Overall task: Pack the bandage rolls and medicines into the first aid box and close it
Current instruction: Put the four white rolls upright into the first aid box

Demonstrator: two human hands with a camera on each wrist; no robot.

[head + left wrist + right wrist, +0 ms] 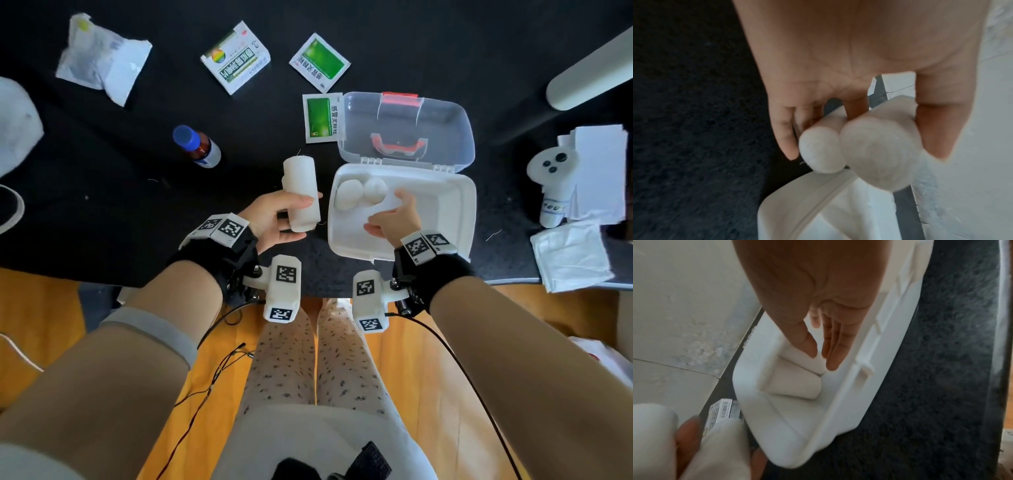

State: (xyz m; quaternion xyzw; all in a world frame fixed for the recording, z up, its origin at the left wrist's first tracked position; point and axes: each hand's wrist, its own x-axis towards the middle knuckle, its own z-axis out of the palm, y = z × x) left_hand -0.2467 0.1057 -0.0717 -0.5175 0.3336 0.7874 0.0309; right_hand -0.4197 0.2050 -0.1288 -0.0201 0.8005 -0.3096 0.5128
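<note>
The left hand (274,219) is holding white bandage rolls (301,192), fingers and thumb curled around them; the left wrist view shows two round roll ends (875,151) side by side in this grip. The hand is staying just left of the first aid box (445,219), above the dark table (137,205). The right hand (394,219) is reaching inside the box with fingers nearly straight and close together, the fingertips (831,365) touching a roll (797,386) in there. Two rolls are lying together in the box's far left corner, in front of the right hand. The clear lid (455,120) is standing open beyond the right hand. Beyond the left hand are lying a brown bottle (200,147), two green sachets (318,61) and a medicine carton (236,58).
</note>
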